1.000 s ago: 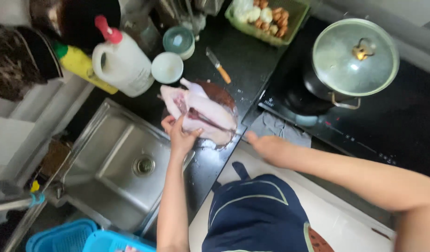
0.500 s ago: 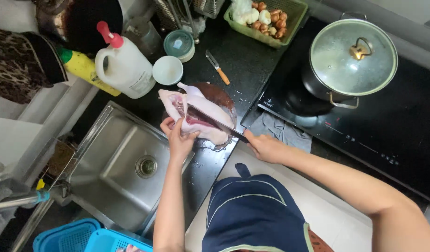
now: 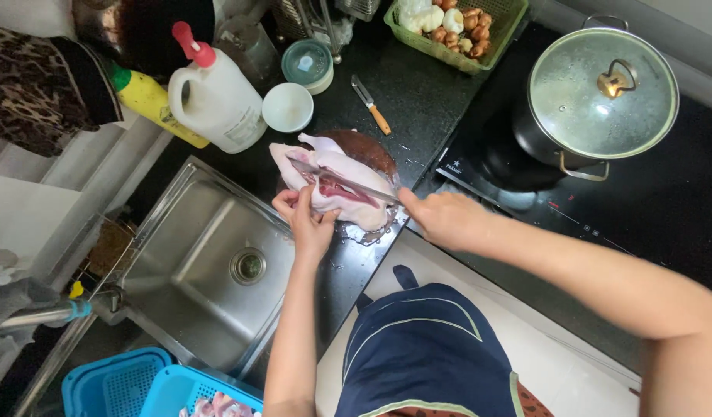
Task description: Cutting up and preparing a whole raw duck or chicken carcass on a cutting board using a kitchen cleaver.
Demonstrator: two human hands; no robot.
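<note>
Black counter (image 3: 418,100) runs between a steel sink (image 3: 209,255) and a dark cooktop (image 3: 642,201), and on it, right at the sink's edge, a round wooden board (image 3: 364,148) carries a whole plucked bird (image 3: 329,184) opened along its middle so the red inside shows. The left hand (image 3: 303,224) is closed on the bird's near edge, fingers pinching the skin, and the right hand (image 3: 442,218) is wrapped around the handle of a long knife (image 3: 342,181) whose blade lies across the open cavity. To cut well here, I would judge that the left fingertips should stay curled back from the blade line and keep pulling the flesh taut, while the right hand draws the knife in long strokes rather than sawing. The bird overhangs the board toward the sink, and liquid glistens around it, so it could slide; pressing it flat with the palm would steady it. A small orange-handled knife (image 3: 371,104), a white bowl (image 3: 287,106), a white jug (image 3: 217,96) and a lidded pot (image 3: 595,96) stand nearby, well apart from the stroke.
</note>
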